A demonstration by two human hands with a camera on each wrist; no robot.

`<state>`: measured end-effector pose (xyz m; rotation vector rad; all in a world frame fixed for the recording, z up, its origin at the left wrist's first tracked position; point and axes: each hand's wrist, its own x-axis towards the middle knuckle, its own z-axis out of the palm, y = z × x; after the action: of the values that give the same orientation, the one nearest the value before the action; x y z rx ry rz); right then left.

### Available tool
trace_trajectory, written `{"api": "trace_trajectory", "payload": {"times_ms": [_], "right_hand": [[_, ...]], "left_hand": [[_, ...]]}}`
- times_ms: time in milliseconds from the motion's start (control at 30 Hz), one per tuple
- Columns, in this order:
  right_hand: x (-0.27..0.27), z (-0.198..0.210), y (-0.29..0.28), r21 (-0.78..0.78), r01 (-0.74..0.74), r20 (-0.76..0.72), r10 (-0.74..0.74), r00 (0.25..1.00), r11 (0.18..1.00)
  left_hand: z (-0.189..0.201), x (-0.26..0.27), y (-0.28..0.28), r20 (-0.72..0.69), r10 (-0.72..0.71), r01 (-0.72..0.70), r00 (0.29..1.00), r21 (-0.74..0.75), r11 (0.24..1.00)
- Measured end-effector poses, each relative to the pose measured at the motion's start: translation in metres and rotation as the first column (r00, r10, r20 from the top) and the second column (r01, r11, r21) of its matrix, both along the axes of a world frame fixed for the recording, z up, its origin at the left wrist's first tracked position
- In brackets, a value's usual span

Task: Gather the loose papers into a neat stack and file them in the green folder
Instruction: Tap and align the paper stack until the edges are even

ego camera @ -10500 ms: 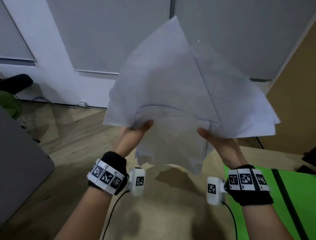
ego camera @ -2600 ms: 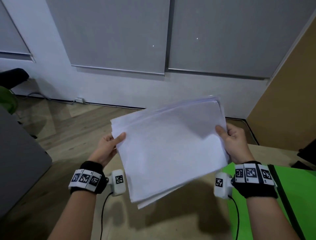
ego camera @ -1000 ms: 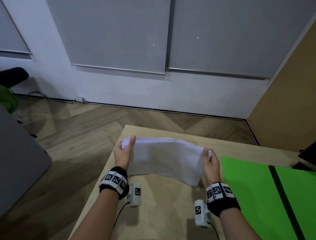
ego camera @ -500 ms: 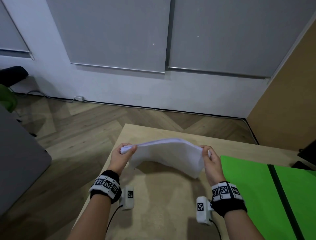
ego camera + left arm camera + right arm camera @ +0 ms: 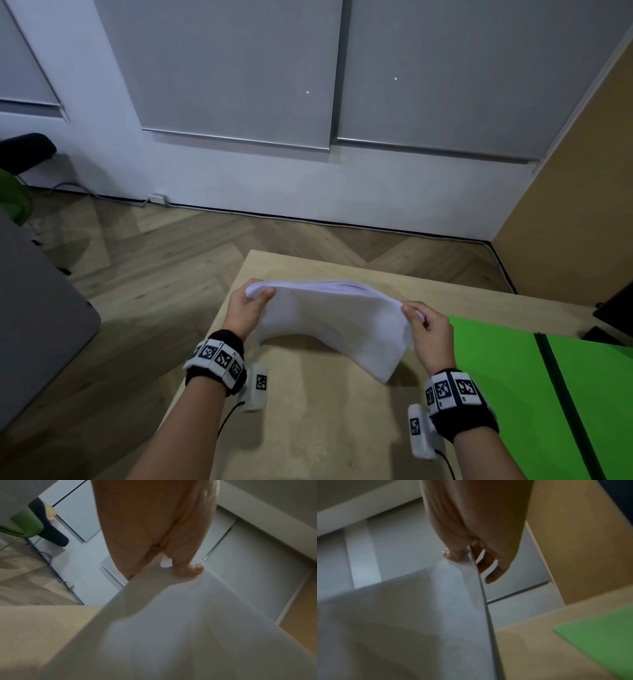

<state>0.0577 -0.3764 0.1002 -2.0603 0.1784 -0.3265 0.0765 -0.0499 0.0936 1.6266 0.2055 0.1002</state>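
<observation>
two hands pinch one paper stack [image 5: 337,317] beside one green folder [image 5: 507,387].

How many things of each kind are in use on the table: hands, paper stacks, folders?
Hands: 2, the left hand and the right hand, each gripping one end of the stack.
Paper stack: 1.
Green folder, lying open: 1.
Total: 4.
</observation>
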Motion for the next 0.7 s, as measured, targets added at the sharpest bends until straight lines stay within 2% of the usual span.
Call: {"api": "trace_trajectory", "payload": {"times_ms": [67, 133, 167, 200, 233, 333, 467, 533, 600, 633, 700], "right_hand": [[-0.001, 0.006, -0.004, -0.243, -0.074, -0.085, 0.055, 0.995, 0.967], [-0.001, 0.015, -0.003, -0.549, -0.113, -0.150, 0.035, 0.988, 0.828], [0.001, 0.021, 0.001, -0.637, -0.110, -0.145, 0.021, 0.989, 0.763], [0.002, 0.028, 0.005, -0.663, -0.124, -0.137, 0.043, 0.990, 0.738], [0.003, 0.034, 0.010, -0.633, -0.177, -0.139, 0.114, 0.984, 0.754], [0.004, 0.053, 0.026, -0.381, -0.391, -0.103, 0.381, 0.919, 0.838], [0.007, 0.064, 0.025, -0.256, -0.352, 0.013, 0.367, 0.930, 0.900], [0.008, 0.067, 0.019, -0.086, -0.331, 0.042, 0.336, 0.941, 0.940], [0.006, 0.072, 0.016, 0.076, -0.303, 0.086, 0.296, 0.951, 0.950], [0.005, 0.075, 0.016, 0.144, -0.294, 0.109, 0.281, 0.954, 0.945], [0.003, 0.079, 0.019, 0.273, -0.294, 0.156, 0.259, 0.953, 0.916]], "left_hand": [[0.014, 0.001, -0.003, 0.039, -0.011, 0.011, 0.999, 0.013, 1.000], [0.036, 0.002, -0.011, 0.117, -0.084, 0.071, 0.990, 0.107, 0.992], [0.049, 0.003, -0.016, 0.146, -0.133, 0.105, 0.980, 0.187, 0.977], [0.060, 0.003, -0.023, 0.180, -0.184, 0.130, 0.966, 0.277, 0.952], [0.070, 0.002, -0.030, 0.210, -0.235, 0.149, 0.949, 0.357, 0.922], [0.099, -0.001, -0.055, 0.290, -0.313, 0.140, 0.905, 0.492, 0.860], [0.119, 0.004, -0.044, 0.289, -0.276, 0.092, 0.917, 0.519, 0.850], [0.118, 0.006, -0.021, 0.236, -0.268, 0.112, 0.934, 0.520, 0.847], [0.118, 0.005, -0.003, 0.242, -0.187, 0.074, 0.952, 0.411, 0.909], [0.120, 0.002, 0.001, 0.277, -0.121, 0.031, 0.953, 0.308, 0.951], [0.123, -0.001, 0.003, 0.343, -0.026, 0.034, 0.939, -0.019, 0.999]]}}
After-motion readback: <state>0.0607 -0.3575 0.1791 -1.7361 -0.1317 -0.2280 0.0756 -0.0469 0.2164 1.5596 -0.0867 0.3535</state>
